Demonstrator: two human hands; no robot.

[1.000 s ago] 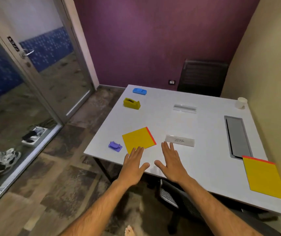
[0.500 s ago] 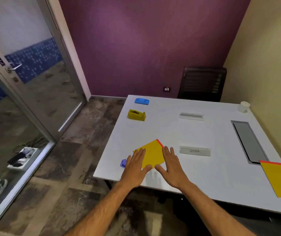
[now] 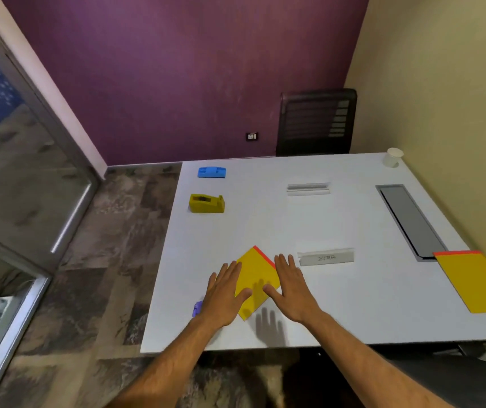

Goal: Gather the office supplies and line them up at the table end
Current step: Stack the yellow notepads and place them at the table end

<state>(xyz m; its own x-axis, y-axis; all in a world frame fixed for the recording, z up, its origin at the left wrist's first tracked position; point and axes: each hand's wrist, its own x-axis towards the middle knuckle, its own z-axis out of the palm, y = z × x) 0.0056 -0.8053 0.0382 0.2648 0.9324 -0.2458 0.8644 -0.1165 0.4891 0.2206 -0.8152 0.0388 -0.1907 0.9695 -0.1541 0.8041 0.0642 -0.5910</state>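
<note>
- Head view, the only view. White table (image 3: pixel 339 304) fills the right half of the frame.
- Left hand (image 3: pixel 224 295): fingers straight and spread, palm down, holding nothing; it lies over the left corner of the near yellow notepad (image 3: pixel 255 278). Contact with the pad cannot be told.
- Right hand (image 3: pixel 291 293): fingers straight and spread, palm down, holding nothing; thumb over the pad's right corner. Its shadow falls on the table below it.
- Yellow notepads with a red edge: 2. The near one sits turned like a diamond between the hands; the second notepad (image 3: pixel 475 279) lies at the table's right side, overlapping the near end of the grey panel (image 3: pixel 409 219).
- Clear name-plate holders: 2. One labelled holder (image 3: pixel 325 257) just right of the right hand's fingertips; one far holder (image 3: pixel 308 189) mid-table.
- Tape dispensers: 1, yellow dispenser (image 3: pixel 206 203), near the left edge.
- Blue item (image 3: pixel 211 172): 1, at the far left corner.
- Purple item (image 3: pixel 197 308): 1, mostly hidden behind the left wrist, near the left edge.
- Paper cup (image 3: pixel 393 157): 1, far right corner.
- Black chair (image 3: pixel 317 125): 1, beyond the table.
</note>
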